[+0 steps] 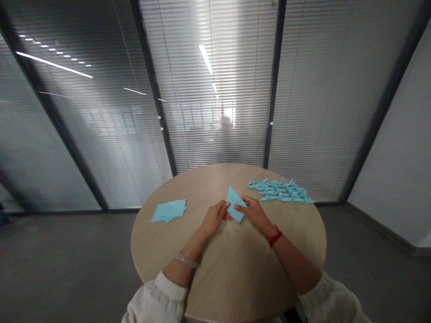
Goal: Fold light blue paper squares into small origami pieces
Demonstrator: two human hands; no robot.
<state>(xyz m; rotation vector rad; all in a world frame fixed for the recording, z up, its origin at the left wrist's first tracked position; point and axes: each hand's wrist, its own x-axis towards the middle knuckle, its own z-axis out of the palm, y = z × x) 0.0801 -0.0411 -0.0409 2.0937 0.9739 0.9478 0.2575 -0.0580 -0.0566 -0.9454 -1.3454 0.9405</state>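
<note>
Between my two hands is a piece of light-blue origami paper [236,200], folded into a pointed shape and held above the table. My left hand [216,216] pinches its left edge, the thumb near the middle of that side. On the other side, my right hand [253,210] grips the right edge with the thumb lying on the front face. The fingers behind the paper are partly hidden.
A loose stack of blue paper sheets [169,211] lies on the left of the round wooden table [232,278]. Several folded blue paper cranes [281,190] stand in rows at the back right. Glass panels with blinds [215,148] rise behind the table.
</note>
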